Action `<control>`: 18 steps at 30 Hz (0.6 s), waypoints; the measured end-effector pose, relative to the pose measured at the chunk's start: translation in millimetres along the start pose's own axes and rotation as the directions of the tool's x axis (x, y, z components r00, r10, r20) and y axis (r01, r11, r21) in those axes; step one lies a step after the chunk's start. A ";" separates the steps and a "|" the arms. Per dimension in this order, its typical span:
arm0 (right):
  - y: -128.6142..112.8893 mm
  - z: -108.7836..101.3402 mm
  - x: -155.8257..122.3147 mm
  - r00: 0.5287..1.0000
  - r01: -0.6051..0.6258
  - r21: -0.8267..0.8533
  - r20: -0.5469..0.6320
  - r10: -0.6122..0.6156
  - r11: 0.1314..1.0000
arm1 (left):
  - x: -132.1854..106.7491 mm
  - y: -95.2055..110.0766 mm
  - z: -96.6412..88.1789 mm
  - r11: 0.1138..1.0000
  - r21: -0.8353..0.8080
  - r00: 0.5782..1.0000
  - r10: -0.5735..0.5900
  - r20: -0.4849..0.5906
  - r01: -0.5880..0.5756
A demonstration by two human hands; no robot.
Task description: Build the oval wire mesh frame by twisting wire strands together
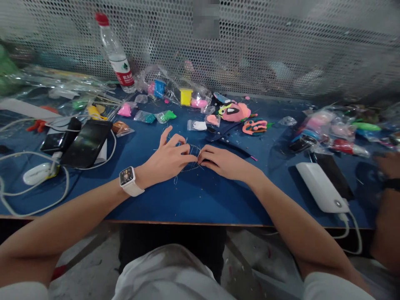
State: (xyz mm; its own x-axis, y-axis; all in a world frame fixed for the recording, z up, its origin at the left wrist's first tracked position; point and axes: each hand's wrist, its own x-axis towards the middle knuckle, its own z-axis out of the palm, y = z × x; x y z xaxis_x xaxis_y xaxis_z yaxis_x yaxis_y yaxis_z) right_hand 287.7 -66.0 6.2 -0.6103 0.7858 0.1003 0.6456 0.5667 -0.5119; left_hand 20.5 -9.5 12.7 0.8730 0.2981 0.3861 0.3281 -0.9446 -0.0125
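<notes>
A small shape of thin bent wire (194,149) lies between my hands, low over the blue table. My left hand (173,156), with a white smartwatch at the wrist, pinches the wire with thumb and a finger while another finger is raised. From the other side my right hand (220,161) grips it with thumb and fingertips pressed together. The fingertips of both hands nearly meet, and much of the wire is hidden behind them. Just beyond my right hand lie dark-handled pliers (223,131). A pink modelled clay figure (236,111) rests behind the pliers.
Bagged clay pieces (165,116), a yellow clay tub (186,96) and a water bottle (117,58) line the back by the perforated metal screen. Phones (86,143) and looped white cables are at left. A white power bank (321,187) and another person's arm (389,200) are at right.
</notes>
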 end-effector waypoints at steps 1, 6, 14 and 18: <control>-2.7 -1.2 0.1 1.000 -0.005 0.016 -0.008 0.005 1.000 | -0.1 -1.0 0.4 1.000 -0.014 1.000 -0.015 -0.024 0.015; -14.0 -5.8 -0.9 0.990 -0.038 0.183 -0.126 0.062 0.982 | 1.3 -2.6 -3.6 0.995 -0.088 0.989 -0.068 -0.134 0.056; -17.3 -10.4 -2.7 0.990 0.061 0.402 -0.138 -0.005 0.914 | 4.4 0.8 -9.9 0.970 -0.238 0.989 -0.088 -0.121 0.057; -18.5 -13.8 -4.2 0.991 0.080 0.429 -0.135 -0.024 0.900 | 3.7 -0.7 -8.3 0.940 -0.331 0.992 -0.107 -0.072 0.078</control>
State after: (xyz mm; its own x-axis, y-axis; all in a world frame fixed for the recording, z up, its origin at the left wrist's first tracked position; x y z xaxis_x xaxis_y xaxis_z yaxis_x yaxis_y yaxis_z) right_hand 284.6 -76.4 27.0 -0.5579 0.7983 0.2266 0.3348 0.4664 -0.8188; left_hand 20.5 -8.9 21.7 0.8045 0.3869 0.4507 0.2568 -0.9107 0.3235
